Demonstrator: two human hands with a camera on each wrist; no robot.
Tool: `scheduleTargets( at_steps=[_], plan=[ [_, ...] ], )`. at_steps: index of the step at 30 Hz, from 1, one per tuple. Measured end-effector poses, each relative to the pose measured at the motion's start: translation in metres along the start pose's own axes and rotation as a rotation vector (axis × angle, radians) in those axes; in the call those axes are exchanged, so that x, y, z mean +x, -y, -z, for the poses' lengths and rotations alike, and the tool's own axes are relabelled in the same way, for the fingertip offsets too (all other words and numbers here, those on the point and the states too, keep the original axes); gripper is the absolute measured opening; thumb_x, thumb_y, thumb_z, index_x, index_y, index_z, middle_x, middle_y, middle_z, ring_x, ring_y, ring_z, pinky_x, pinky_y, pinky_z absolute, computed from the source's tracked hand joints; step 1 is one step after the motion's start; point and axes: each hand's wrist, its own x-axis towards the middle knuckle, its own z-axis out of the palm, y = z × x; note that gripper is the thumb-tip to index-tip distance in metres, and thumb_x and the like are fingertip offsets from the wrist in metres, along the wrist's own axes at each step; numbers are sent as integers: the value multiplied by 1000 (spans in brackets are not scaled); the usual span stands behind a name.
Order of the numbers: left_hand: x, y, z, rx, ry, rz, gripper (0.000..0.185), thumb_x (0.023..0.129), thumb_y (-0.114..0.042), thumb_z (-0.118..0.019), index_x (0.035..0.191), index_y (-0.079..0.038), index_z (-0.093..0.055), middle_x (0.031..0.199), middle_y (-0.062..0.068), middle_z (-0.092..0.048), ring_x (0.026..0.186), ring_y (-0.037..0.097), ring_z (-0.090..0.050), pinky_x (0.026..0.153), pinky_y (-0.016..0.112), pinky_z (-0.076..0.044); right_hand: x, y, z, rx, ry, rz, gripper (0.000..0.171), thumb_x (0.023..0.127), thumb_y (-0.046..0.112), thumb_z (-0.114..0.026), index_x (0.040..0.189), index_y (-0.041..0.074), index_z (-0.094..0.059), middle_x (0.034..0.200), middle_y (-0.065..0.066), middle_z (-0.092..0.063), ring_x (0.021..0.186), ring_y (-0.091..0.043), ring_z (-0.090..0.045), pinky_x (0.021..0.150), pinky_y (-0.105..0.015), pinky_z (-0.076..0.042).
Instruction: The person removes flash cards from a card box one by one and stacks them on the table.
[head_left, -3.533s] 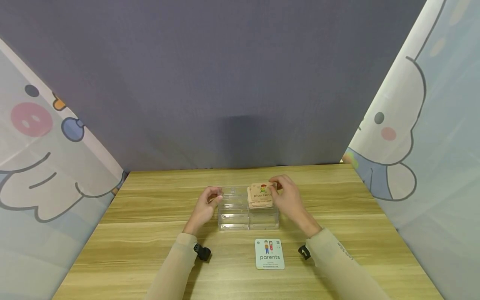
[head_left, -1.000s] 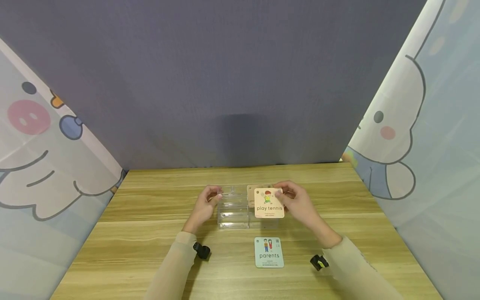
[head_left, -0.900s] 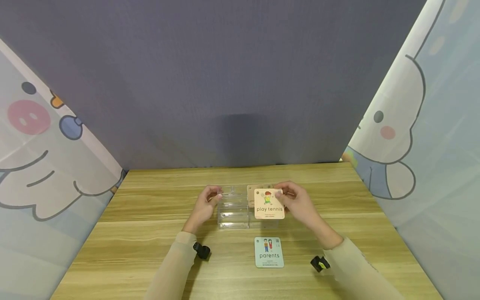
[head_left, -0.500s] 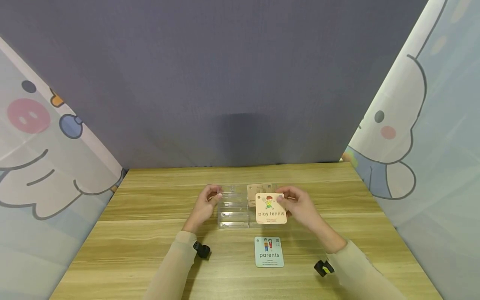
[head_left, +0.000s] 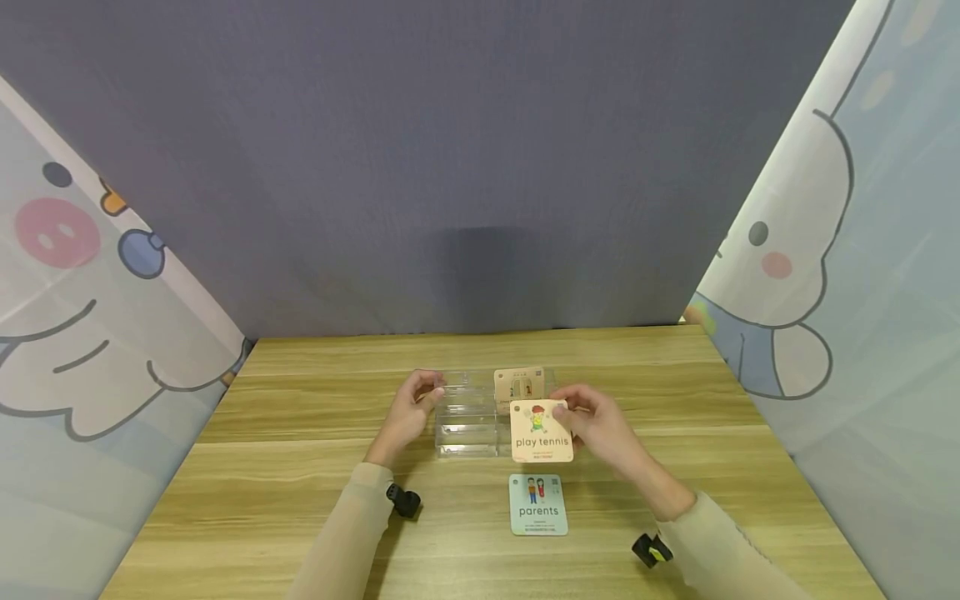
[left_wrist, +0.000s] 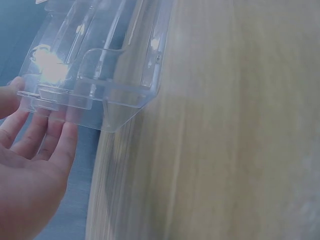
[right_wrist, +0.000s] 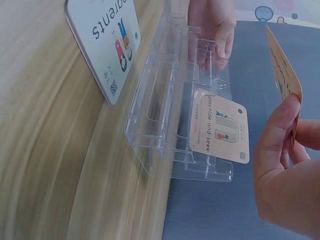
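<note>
Clear, glossy plastic forms the stepped, two-column rack [head_left: 466, 431] standing on the wood-grained surface [head_left: 315, 417]. My left hand [head_left: 408, 417] grips the rack's left edge between thumb and fingers. With my right hand [head_left: 600, 429] I pinch the upper right corner of a thin, cream, round-cornered square card [head_left: 542, 451] printed "play tennis", held apart from the rack, before its right column. Toward the back of that column leans a tan, round-cornered square card [right_wrist: 224, 132] reading "play hide-and-seek". Just in front of the rack lies a pale-blue, round-cornered square card [head_left: 538, 521] lettered "parents".
</note>
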Motion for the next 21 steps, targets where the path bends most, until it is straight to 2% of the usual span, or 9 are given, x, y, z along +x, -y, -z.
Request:
scheduleTargets(
  at_steps=[5, 6, 11, 17, 21],
  plan=[
    [0, 0, 0, 5, -5, 2, 28, 102, -2, -59, 129, 6, -55, 128, 22, -59, 121, 35, -56, 97, 26, -49, -1, -1, 0, 5, 8, -1, 29, 100, 6, -63, 127, -4, -60, 101, -16, -57, 77, -23, -63, 59, -33, -57],
    [1, 4, 0, 7, -9, -3, 28, 102, -3, -59, 129, 5, -56, 128, 21, -59, 120, 34, -56, 98, 26, -49, -2, -1, 0, 5, 9, -1, 29, 100, 6, -63, 127, -4, -60, 101, -16, -58, 77, -23, -63, 59, -33, -57],
    [2, 4, -1, 13, -11, 10, 29, 102, -3, -58, 130, 5, -55, 129, 22, -59, 122, 35, -56, 97, 25, -48, -3, -3, 0, 3, 24, 10, 29, 100, 5, -63, 127, -5, -59, 101, -17, -59, 78, -24, -65, 60, -36, -59],
    [3, 3, -2, 14, -6, 16, 30, 102, 3, -56, 130, 11, -52, 129, 28, -56, 123, 43, -54, 100, 33, -48, -6, -7, -1, -11, 29, 10, 28, 99, 5, -63, 126, -5, -60, 100, -16, -60, 76, -24, -65, 58, -38, -59],
    [3, 4, -1, 16, -6, 17, 30, 102, 2, -56, 131, 10, -52, 130, 28, -56, 123, 42, -54, 100, 35, -48, -7, -10, -3, -13, 29, -5, 28, 99, 5, -64, 125, -4, -61, 100, -17, -60, 75, -24, -66, 57, -37, -59]
  ],
)
